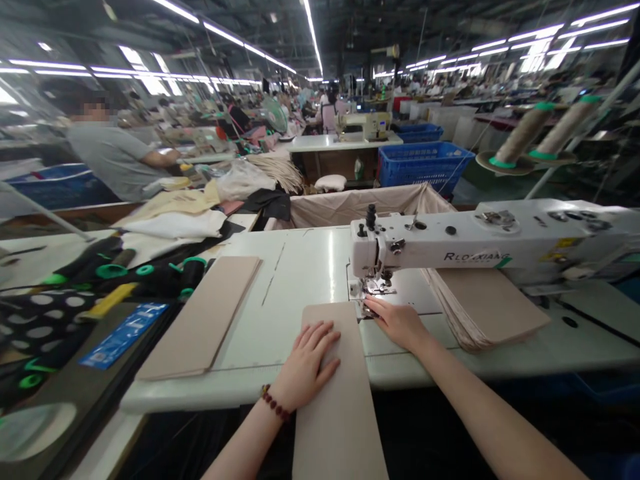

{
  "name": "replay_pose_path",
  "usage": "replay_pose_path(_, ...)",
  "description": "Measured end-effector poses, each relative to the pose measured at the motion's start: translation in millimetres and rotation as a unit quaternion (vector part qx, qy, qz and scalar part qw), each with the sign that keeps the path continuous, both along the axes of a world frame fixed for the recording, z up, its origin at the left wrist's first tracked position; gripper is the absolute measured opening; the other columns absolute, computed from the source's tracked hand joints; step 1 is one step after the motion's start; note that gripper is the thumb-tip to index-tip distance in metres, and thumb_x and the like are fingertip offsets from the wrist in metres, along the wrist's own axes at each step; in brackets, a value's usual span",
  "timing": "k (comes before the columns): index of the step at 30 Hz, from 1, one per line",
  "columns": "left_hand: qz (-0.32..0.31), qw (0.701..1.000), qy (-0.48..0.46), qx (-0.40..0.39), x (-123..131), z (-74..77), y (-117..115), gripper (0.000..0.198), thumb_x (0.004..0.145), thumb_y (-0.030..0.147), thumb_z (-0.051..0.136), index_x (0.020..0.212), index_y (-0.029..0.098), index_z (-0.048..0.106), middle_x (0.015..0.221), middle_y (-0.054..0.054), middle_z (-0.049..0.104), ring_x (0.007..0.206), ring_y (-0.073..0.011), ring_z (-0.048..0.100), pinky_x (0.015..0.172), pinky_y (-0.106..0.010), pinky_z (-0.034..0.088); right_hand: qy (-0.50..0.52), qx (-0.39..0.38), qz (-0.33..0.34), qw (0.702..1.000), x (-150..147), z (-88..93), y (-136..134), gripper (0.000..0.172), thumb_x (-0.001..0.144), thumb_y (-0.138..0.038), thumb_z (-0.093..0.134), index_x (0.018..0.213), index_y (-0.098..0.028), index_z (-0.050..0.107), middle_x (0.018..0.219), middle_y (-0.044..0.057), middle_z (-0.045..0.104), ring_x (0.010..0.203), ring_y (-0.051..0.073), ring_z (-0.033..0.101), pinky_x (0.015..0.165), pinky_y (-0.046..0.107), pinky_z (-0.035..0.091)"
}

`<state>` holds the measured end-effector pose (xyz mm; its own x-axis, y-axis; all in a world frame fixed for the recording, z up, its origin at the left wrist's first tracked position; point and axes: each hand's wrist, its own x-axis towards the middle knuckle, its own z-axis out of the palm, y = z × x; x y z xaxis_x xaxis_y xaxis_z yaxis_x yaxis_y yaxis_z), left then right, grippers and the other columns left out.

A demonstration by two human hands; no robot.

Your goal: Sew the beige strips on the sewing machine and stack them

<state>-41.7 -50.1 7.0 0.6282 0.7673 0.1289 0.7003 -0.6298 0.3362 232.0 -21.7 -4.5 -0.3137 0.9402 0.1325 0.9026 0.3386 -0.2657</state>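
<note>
A long beige panel (340, 413) lies over the front edge of the white sewing table (305, 267), its far end just left of the sewing machine (425, 243). My left hand (313, 363) rests flat on this panel with the fingers stretched out. Beside the needle area, my right hand (397, 323) reaches in with its fingertips at the presser foot (377, 288). Those fingers are close together; whether they pinch anything is hidden. Left of the panel sits a flat stack of beige panels (205, 320). Another fanned pile of beige pieces (490, 307) lies under the machine arm.
Black thread spools (193, 273) and a blue printed strip (123, 335) lie at the left. Two large thread cones (525, 133) stand at the right. Behind the table are a cloth-lined bin (340, 208) and a blue crate (423, 163). A person in grey (107, 157) works at the left.
</note>
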Motion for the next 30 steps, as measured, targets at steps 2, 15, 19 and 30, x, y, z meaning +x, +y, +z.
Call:
replay_pose_path(2, -0.014, 1.000, -0.002, -0.006, 8.8, 0.2, 16.3, 0.045, 0.090, 0.037, 0.051, 0.134, 0.030, 0.047, 0.149, -0.004, 0.037, 0.138, -0.0282, 0.028, 0.115, -0.054, 0.012, 0.005, 0.008, -0.009, 1.000, 3.3, -1.7, -3.7, 0.049, 0.090, -0.020, 0.044, 0.138, -0.032, 0.043, 0.142, -0.001, 0.046, 0.114, 0.019, 0.057, 0.088, 0.033, 0.050)
replay_pose_path(15, -0.036, 0.999, 0.010, -0.023, 31.5, -4.5, 53.3, 0.063, 0.089, 0.041, 0.051, 0.147, 0.035, 0.026, 0.152, -0.002, 0.031, 0.141, -0.0287, 0.021, 0.115, -0.055, 0.000, -0.027, 0.003, -0.036, 0.999, 0.5, -1.2, -0.2, 0.051, 0.091, -0.022, 0.046, 0.139, -0.038, 0.040, 0.142, -0.002, 0.046, 0.105, 0.019, 0.061, 0.080, 0.032, 0.053)
replay_pose_path(19, -0.040, 0.999, 0.004, -0.029, 31.6, -2.1, 54.5, 0.064, 0.090, 0.041, 0.051, 0.147, 0.035, 0.025, 0.152, -0.002, 0.031, 0.141, -0.0289, 0.021, 0.115, -0.055, -0.001, -0.029, 0.004, -0.037, 0.999, 0.6, -2.0, 0.6, 0.052, 0.090, -0.022, 0.048, 0.139, -0.038, 0.040, 0.142, -0.002, 0.047, 0.104, 0.019, 0.062, 0.080, 0.032, 0.053)
replay_pose_path(30, -0.035, 0.999, 0.002, -0.031, 31.8, -1.3, 54.0, 0.064, 0.087, 0.040, 0.055, 0.146, 0.035, 0.030, 0.150, -0.001, 0.035, 0.140, -0.0293, 0.024, 0.115, -0.054, -0.003, -0.022, 0.007, -0.031, 0.999, 1.3, -2.8, 1.0, 0.052, 0.090, -0.022, 0.049, 0.138, -0.038, 0.041, 0.140, -0.001, 0.048, 0.107, 0.019, 0.060, 0.081, 0.031, 0.053)
